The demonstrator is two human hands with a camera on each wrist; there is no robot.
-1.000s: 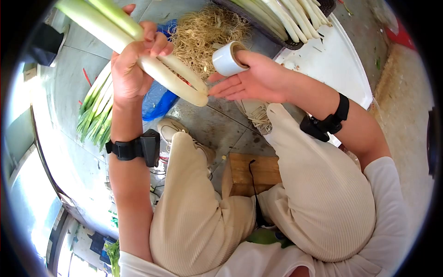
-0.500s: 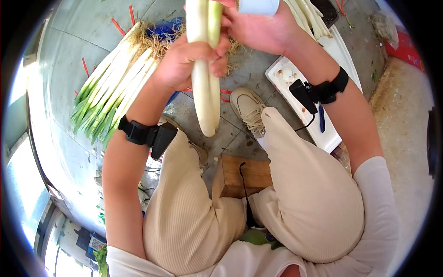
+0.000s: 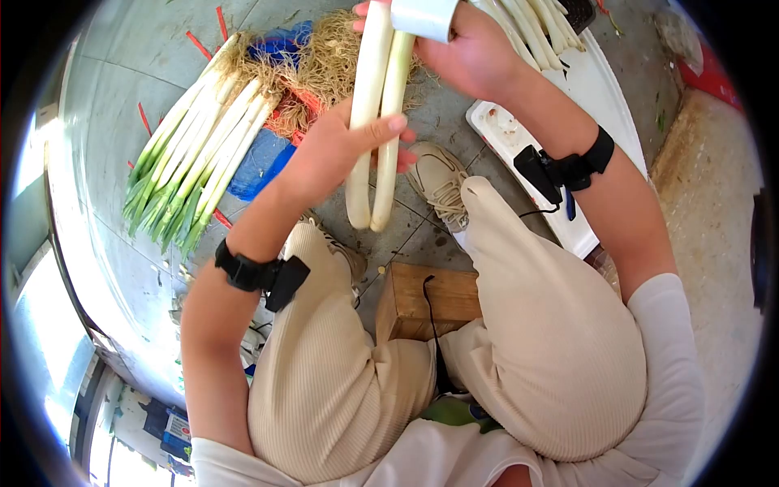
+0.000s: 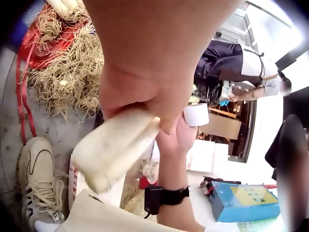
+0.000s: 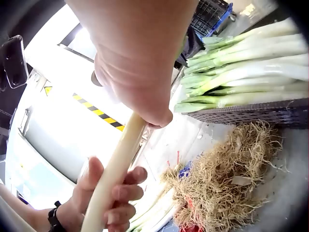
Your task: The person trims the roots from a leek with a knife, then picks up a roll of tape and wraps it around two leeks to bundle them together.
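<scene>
- Pair of leeks (image 3: 367,89) held up in front of the person, side by side; long axis run away from the body, white ends pointed back toward the knees.
- Leeks gripped around their lower stretch by the left hand (image 3: 337,150), thumb laid across the front; white ends left free below it. Left hand is the nearer one to these ends.
- Farther stretch touched by the right hand (image 3: 479,57), fingers passed behind; how tightly they are closed cannot be told.
- White roll (image 3: 426,18) carried at the right hand, beside the leeks; their farther part is partly hidden by it.
- Root heap (image 3: 329,61) seen below and beyond the left hand; leek bundle (image 3: 199,142) laid to its left on the floor.
- White tray (image 3: 523,150) crossed over by the right forearm; dark crate (image 5: 241,114) of leeks set farther off.
</scene>
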